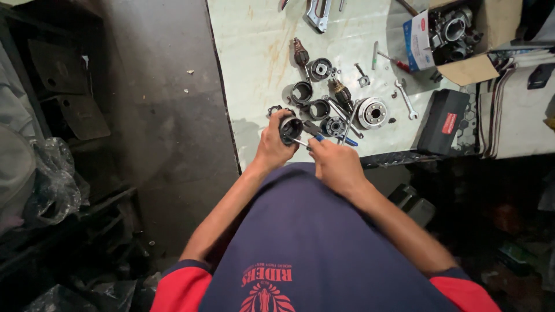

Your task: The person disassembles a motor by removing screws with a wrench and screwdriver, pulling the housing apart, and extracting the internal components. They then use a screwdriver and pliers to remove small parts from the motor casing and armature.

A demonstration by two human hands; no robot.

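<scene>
My left hand (273, 145) grips a dark round metal housing (291, 128) at the near edge of the pale workbench (254, 46). My right hand (332, 162) holds a thin tool with a blue handle (321, 138); its metal tip reaches into the housing's opening. Just beyond my hands lie several round motor parts: dark cylindrical shells (302, 92), a silver disc-shaped cover (372, 112) and two copper-wound armatures (300, 55).
An open cardboard box (485, 66) with metal parts sits at the back right, a black case (445, 120) beside it. Wrenches (406, 99) and a screwdriver (395, 61) lie on the bench. Dark floor lies left, with plastic bags (55, 185) and shelves.
</scene>
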